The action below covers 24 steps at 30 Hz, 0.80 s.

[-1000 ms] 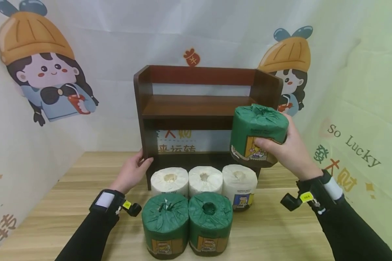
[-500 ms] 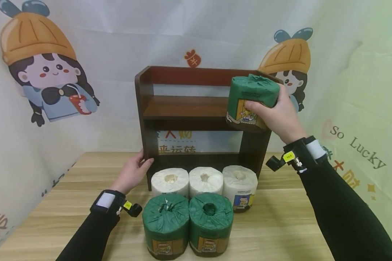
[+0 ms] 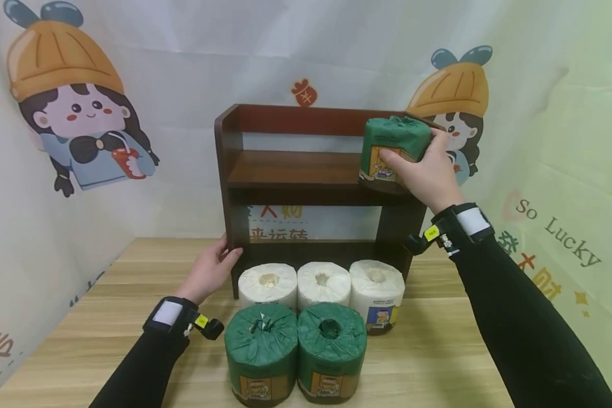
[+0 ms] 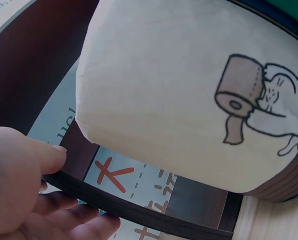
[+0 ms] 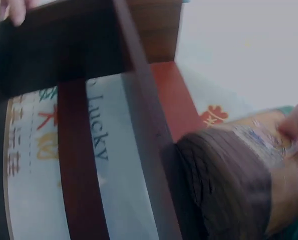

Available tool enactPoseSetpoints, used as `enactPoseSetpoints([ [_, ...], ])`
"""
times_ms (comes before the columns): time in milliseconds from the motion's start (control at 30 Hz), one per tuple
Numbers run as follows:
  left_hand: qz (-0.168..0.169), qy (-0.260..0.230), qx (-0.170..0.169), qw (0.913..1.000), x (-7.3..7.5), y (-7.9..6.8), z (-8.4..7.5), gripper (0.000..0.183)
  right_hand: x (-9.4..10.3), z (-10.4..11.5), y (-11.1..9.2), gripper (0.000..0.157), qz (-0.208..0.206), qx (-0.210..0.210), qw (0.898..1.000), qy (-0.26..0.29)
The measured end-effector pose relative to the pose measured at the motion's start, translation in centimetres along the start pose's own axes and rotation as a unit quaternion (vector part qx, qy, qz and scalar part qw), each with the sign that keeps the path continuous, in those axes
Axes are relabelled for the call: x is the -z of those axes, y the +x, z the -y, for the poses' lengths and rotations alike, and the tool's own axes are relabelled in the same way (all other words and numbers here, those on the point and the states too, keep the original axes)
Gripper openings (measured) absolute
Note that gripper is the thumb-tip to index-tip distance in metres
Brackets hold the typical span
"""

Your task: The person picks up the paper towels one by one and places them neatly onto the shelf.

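My right hand (image 3: 430, 170) grips a green-wrapped toilet roll (image 3: 392, 133), thumb across its printed front and fingers round its far side. That roll stands upright at the right end of the upper board of a dark brown two-tier shelf (image 3: 296, 195); in the right wrist view its dark base (image 5: 229, 180) overlaps the board's front edge. My left hand (image 3: 211, 269) holds the shelf's left side panel low down, and in the left wrist view the thumb (image 4: 51, 157) lies on one side of the panel edge with the fingers on the other.
Three white-wrapped toilet rolls (image 3: 323, 283) stand in a row before the shelf's lower tier. Nearer me, two green toilet rolls (image 3: 331, 340) stand side by side on the wooden table (image 3: 438, 351). A printed cloth (image 3: 183, 113) hangs behind and along both sides.
My right hand has lifted the green roll from before the shelf's right side up to the upper board, then moved it slightly inward. The left hand keeps its place on the panel.
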<state>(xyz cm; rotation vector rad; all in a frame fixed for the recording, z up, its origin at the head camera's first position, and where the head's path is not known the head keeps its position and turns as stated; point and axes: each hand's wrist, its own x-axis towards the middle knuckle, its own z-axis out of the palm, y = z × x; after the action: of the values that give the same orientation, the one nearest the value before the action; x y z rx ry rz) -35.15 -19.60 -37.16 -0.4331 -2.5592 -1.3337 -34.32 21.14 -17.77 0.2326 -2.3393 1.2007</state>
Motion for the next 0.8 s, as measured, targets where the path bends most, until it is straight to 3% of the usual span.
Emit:
enactPoseSetpoints([
  [167,-0.002,0.002,0.001,1.0,0.1,0.0,-0.1,0.056,-0.7,0.4,-0.3,0.113,-0.046,0.012,0.995,-0.086],
  [367,-0.002,0.003,0.004,1.0,0.1,-0.1,-0.3,0.055,-1.8,0.5,-1.5,0.117,-0.11,0.04,0.98,-0.163],
  [800,-0.004,0.003,-0.006,1.0,0.1,0.0,0.0,0.055,-3.1,0.1,-0.2,0.105,-0.09,0.019,0.984,-0.155],
])
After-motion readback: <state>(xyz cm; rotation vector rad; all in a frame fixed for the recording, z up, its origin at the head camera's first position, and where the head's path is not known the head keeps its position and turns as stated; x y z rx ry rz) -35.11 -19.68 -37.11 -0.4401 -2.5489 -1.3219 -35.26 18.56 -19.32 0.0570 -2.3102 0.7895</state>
